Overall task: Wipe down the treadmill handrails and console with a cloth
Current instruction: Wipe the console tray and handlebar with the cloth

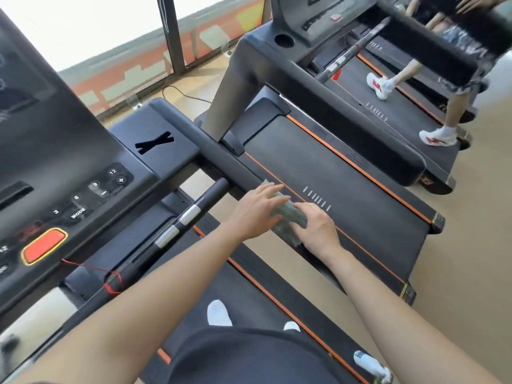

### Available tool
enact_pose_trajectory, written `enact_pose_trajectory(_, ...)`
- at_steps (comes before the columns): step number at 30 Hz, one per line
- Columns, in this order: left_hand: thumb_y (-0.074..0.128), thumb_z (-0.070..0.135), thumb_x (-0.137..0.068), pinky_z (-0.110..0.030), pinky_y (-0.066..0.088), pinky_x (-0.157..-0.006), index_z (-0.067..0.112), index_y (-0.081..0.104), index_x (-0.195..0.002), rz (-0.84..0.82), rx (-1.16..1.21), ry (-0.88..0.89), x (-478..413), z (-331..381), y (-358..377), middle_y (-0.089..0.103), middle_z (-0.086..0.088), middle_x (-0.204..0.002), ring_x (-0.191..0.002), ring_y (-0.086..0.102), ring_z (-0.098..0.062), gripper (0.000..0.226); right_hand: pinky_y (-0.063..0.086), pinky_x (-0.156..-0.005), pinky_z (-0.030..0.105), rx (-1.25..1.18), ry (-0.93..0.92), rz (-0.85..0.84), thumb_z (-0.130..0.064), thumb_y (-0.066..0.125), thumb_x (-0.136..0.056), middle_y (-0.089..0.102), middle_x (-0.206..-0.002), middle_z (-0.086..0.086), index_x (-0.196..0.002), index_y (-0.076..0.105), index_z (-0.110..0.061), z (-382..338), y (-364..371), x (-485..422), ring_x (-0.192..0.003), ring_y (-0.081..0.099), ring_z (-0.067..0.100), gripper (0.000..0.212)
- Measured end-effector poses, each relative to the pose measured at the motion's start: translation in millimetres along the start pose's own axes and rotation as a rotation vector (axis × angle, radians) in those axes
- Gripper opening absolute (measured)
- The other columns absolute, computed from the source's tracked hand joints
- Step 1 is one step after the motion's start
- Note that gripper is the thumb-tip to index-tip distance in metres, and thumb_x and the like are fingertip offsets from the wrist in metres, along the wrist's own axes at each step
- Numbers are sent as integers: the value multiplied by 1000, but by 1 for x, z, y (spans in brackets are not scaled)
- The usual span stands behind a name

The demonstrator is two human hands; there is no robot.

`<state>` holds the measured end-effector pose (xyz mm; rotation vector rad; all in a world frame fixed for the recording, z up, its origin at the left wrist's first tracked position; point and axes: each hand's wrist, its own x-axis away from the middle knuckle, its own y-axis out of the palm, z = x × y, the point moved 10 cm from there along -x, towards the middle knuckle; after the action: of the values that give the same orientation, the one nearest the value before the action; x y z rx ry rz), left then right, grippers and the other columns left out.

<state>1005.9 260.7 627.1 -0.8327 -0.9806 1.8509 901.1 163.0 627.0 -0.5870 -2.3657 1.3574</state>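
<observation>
Pressing cloth onto handrail with flat left hand, gripping it there with curled right hand — probably to wrap the rail for wiping.

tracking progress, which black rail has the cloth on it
The long black padded side handrail: the green cloth lies on it under the left hand and right hand. The shorter black silver-banded bar has none.

Floor: tan and smooth; three treadmills stand on it side by side, with strips of bare floor between them.
Cable: thin, black, lying looped on the floor near the window wall.
Handrail: black, padded; a grey-green cloth lies draped across it.
</observation>
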Motion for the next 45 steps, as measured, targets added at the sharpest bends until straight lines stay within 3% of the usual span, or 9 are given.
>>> enact_pose_trajectory(6, 73, 41, -88, -44, 40, -113, 30, 62, -136, 25, -94, 1, 4, -30, 0, 54, -3, -148, -142, 45, -25, 50, 45, -106, 39, 35, -38, -29, -16, 73, -87, 61, -136, 2, -137, 59, -20, -19, 18, -14, -124, 56, 26, 53)
enact_pose_trajectory(12, 86, 27, -77, -41, 54, -97, 24, 70, -126, 154, -91, -190, 19, -78, -33, 61, -5, -140, -132, 55, -27, 52, 40, -113, 38, 68, -156, -89, -14, 72, -88, 51, -150, 2, -144, 53, -22, -65, 40, -50, -135, 49, 25, 60)
enact_pose_trajectory(15, 86, 20, -75, -42, 60, -78, 22, 72, -117, 221, -42, -344, 29, -106, -44, 63, -3, -132, -119, 61, -27, 44, 40, -112, 38, 85, -249, -104, -13, 73, -87, 48, -152, 3, -144, 54, -23, -88, 49, -70, -137, 47, 25, 61)
enact_pose_trajectory(20, 70, 28, -90, -33, 44, -67, 16, 68, -99, 150, -11, -521, 43, -138, -52, 64, 2, -113, -95, 65, -26, 16, 44, -107, 41, 161, -487, -143, -10, 70, -88, 38, -158, 3, -142, 56, -22, -121, 68, -89, -145, 37, 26, 57)
enact_pose_trajectory(23, 69, 32, -87, -34, 47, -70, 20, 67, -92, 103, -2, -561, 47, -146, -56, 64, 4, -100, -92, 64, -25, 13, 51, -103, 47, 210, -654, -108, -6, 75, -79, 46, -154, 8, -132, 64, -17, -138, 76, -96, -141, 43, 33, 55)
enact_pose_trajectory(29, 75, 26, -78, -35, 49, -67, 20, 66, -73, 179, 28, -679, 87, -155, -69, 70, 2, -75, -73, 59, -27, 12, 37, -115, 50, 253, -917, 5, -9, 79, -78, 66, -132, 6, -122, 68, -13, -167, 101, -85, -134, 51, 35, 46)
enact_pose_trajectory(33, 71, 22, -72, -34, 49, -63, 20, 61, -67, 246, -26, -664, 118, -145, -80, 66, 4, -74, -67, 54, -24, 11, 42, -111, 46, 146, -880, -15, -13, 82, -76, 67, -130, 6, -124, 68, -15, -173, 117, -66, -122, 60, 38, 49)
enact_pose_trajectory(41, 65, 25, -65, -35, 51, -67, 21, 60, -64, 184, -14, -838, 201, -146, -94, 55, 8, -82, -77, 53, -21, 6, 49, -102, 48, -66, -823, -201, -7, 73, -80, 59, -141, 5, -127, 66, -15, -200, 148, -5, -134, 47, 38, 48)
enact_pose_trajectory(45, 59, 34, -68, -31, 47, -80, 25, 67, -85, 214, 67, -872, 207, -145, -108, 62, 11, -91, -88, 56, -17, 21, 45, -107, 45, -298, -579, -178, -5, 63, -85, 57, -137, 8, -128, 64, -8, -191, 150, 1, -131, 46, 29, 43)
